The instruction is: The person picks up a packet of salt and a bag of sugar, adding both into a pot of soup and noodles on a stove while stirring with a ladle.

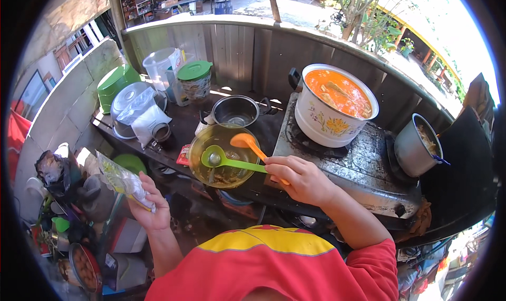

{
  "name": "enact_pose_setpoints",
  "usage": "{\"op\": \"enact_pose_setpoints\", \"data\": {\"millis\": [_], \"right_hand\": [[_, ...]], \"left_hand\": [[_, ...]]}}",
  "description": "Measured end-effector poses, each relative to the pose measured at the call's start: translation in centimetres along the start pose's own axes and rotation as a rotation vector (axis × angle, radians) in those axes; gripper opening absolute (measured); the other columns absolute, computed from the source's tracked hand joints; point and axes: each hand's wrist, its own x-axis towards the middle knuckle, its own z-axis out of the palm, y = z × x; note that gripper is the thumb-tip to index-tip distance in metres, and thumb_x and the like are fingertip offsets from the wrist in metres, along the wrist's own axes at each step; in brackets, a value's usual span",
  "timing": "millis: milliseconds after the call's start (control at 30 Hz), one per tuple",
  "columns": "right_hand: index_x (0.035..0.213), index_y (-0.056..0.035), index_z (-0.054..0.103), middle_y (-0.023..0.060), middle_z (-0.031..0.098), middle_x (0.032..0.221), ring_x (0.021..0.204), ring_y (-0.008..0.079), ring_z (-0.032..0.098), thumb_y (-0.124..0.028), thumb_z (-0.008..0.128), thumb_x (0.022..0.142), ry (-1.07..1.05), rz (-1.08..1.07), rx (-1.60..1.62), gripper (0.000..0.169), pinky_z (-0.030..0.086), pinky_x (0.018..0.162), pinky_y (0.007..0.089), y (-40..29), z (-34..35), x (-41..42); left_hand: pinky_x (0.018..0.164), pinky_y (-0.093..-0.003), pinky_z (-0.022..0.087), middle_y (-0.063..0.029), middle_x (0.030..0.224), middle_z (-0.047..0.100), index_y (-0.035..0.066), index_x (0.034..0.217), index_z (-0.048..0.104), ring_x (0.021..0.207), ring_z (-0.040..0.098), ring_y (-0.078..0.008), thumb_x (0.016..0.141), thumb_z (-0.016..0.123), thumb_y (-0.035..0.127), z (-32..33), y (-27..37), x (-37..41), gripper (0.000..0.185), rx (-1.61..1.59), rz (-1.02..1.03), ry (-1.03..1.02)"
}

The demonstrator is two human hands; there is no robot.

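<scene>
My left hand [152, 206] grips a clear plastic packet [124, 180] with pale contents and green and yellow print, raised at the left. In my right hand [302, 180] is an orange plastic spoon [242, 141], its head over a translucent yellowish bowl [199, 147]. A green plastic ladle [243, 165] lies across that bowl, its handle reaching my right fingers; whether they grip it too, I cannot tell. Inside the bowl, a metal spoon [212, 174] stands partly beneath the ladle's head, amid brownish residue.
A floral enamel pot [330, 121] of orange soup sits on a gas stove [348, 174], beside a smaller metal pot [413, 151]. Behind the bowl stands a dark two-handled pot [236, 109]. A glass jar [161, 133] and green-lidded container [195, 81] are leftward. Corrugated sheeting [241, 52] borders the back.
</scene>
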Motion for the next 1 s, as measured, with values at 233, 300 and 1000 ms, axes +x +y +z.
{"op": "enact_pose_setpoints", "data": {"millis": [233, 300, 1000], "right_hand": [[0.099, -0.0007, 0.057, 0.0175, 0.06, 0.103, 0.087, 0.0221, 0.062, -0.006, 0.051, 0.088, 0.513, 0.052, -0.212, 0.013, 0.05, 0.073, 0.0305, 0.1, -9.4, 0.8], [0.103, 0.0006, 0.056, 0.0155, 0.059, 0.106, 0.091, 0.014, 0.058, -0.014, 0.044, 0.094, 0.689, 0.177, -0.157, 0.021, 0.049, 0.078, 0.0252, 0.4, -13.0, -0.7], [0.093, 0.0015, 0.058, 0.0115, 0.062, 0.078, 0.069, 0.0143, 0.065, -0.009, 0.052, 0.087, 0.467, 0.679, -0.14, 0.013, 0.049, 0.06, 0.0242, 10.6, -15.8, -4.1]], "left_hand": [[0.076, -0.0342, 0.055, -0.013, 0.112, 0.054, -0.003, 0.125, 0.04, 0.096, 0.06, -0.0265, 0.086, 0.051, 0.029, -0.2, 0.9, -3.5, 0.051, -0.007, 0.107, 0.044], [0.075, -0.0338, 0.055, -0.012, 0.11, 0.055, -0.003, 0.125, 0.04, 0.095, 0.06, -0.0258, 0.086, 0.051, 0.029, -0.5, 0.6, -3.3, 0.051, 0.007, 0.09, 0.056], [0.074, -0.0318, 0.053, -0.0085, 0.11, 0.055, 0.001, 0.13, 0.037, 0.092, 0.06, -0.0207, 0.085, 0.052, 0.026, -1.2, -3.1, 1.2, 0.054, 0.116, -0.015, 0.064]]}}
